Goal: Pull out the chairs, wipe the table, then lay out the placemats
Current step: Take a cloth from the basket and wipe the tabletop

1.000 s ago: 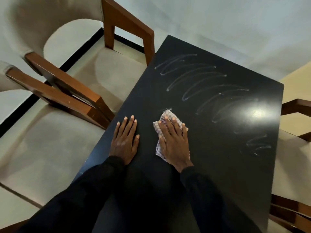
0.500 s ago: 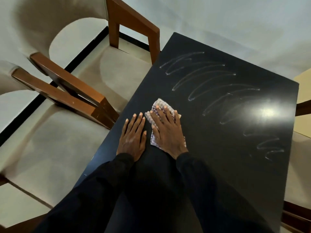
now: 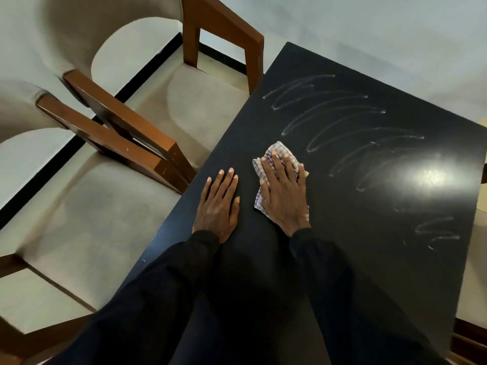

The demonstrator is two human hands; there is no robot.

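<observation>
Head view: checked cloth (image 3: pixel 279 148) mid-frame on black counter (image 3: pixel 369 259), pinned under right grip (image 3: pixel 284 196), fingers straight and spread. Left grip (image 3: pixel 218 206) flat, bare, just left. Soft, light, bunch-prone; best pressed mid-cloth. Since half a second back: slid right, off left grip.

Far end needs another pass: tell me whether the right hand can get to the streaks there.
Probably yes: the right hand rests flat on the cloth, and only bare table lies between it and the streaks.
</observation>
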